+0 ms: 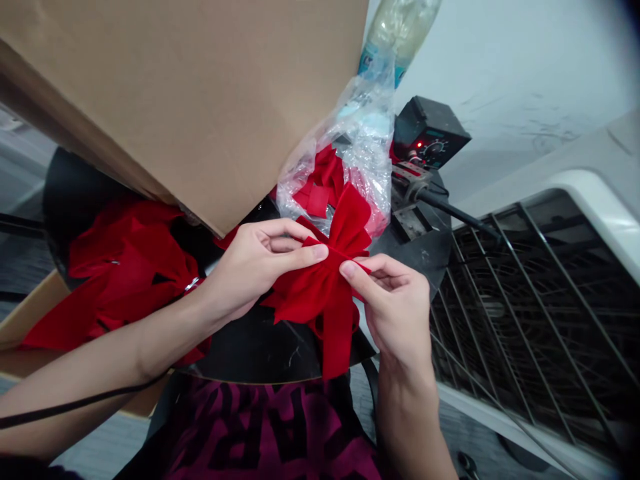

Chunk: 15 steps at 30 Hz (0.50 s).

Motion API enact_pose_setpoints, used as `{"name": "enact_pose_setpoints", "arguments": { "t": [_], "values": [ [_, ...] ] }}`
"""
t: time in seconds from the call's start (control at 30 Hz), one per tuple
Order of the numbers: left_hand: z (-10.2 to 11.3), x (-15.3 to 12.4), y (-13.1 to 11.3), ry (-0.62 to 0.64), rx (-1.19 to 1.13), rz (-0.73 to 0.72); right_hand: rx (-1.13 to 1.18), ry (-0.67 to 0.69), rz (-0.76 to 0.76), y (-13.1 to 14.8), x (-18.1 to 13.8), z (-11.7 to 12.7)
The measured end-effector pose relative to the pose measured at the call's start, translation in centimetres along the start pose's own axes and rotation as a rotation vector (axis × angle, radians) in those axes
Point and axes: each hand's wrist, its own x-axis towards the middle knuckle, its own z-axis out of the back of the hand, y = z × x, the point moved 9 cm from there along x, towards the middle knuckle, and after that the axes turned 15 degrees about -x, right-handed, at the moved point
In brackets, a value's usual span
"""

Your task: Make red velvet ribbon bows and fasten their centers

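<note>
While a cardboard box [210, 100] fills the far left, a wire-grilled fan [530, 287] stands at the right of the round black table [250, 347]. Gathered red fabric [130, 273] lies at the left, and a clear plastic bag [373, 157] of red pieces sits on the far side. Nearer, above the table, the left hand [255, 267] and right hand [395, 300] both pinch the red velvet bow [327, 287] near its middle.
</note>
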Motion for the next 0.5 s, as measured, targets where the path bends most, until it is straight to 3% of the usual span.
{"name": "enact_pose_setpoints", "arguments": {
  "t": [0.37,0.5],
  "values": [
    [-1.1,0.4,1.1,0.169,-0.145,0.235,0.005,0.104,0.094,0.3,-0.2,0.0],
    [-0.8,0.6,1.3,0.187,-0.066,0.208,-0.074,0.099,0.15,1.2,-0.2,0.1]
  ]
}}
